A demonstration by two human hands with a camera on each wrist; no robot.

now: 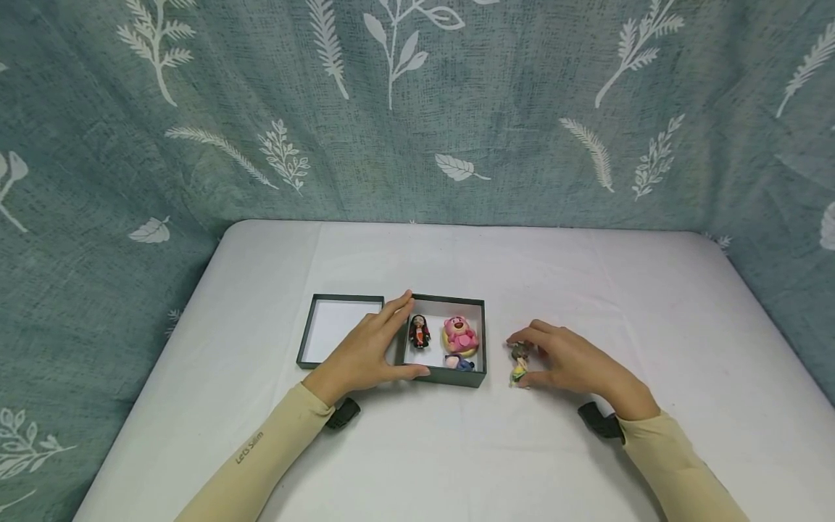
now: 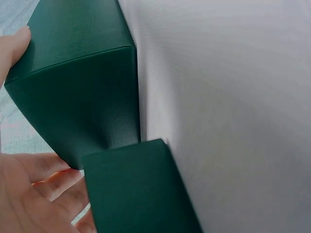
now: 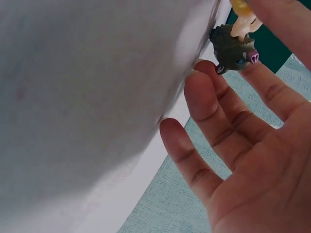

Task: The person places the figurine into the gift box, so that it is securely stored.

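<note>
My left hand [image 1: 368,355] holds a dark green open box [image 1: 450,377], thumb on the near wall and fingers at the far left corner. The left wrist view shows the green outer walls [image 2: 73,107] between thumb and fingers. Inside lie a black-haired doll figurine [image 1: 420,333], a pink bear figurine [image 1: 460,336] and a blue figurine [image 1: 460,363], partly hidden by the near wall. To the box's right, my right hand [image 1: 567,359] pinches a boar-headed figurine [image 1: 519,362] at the table surface. Its grey head [image 3: 233,51] has a pink snout.
A shallow green-edged lid [image 1: 339,319] with a white inside lies left of the box, partly under my left forearm and hand. White cloth covers the table [image 1: 554,275]. A leaf-patterned green curtain [image 1: 509,145] hangs behind and at both sides.
</note>
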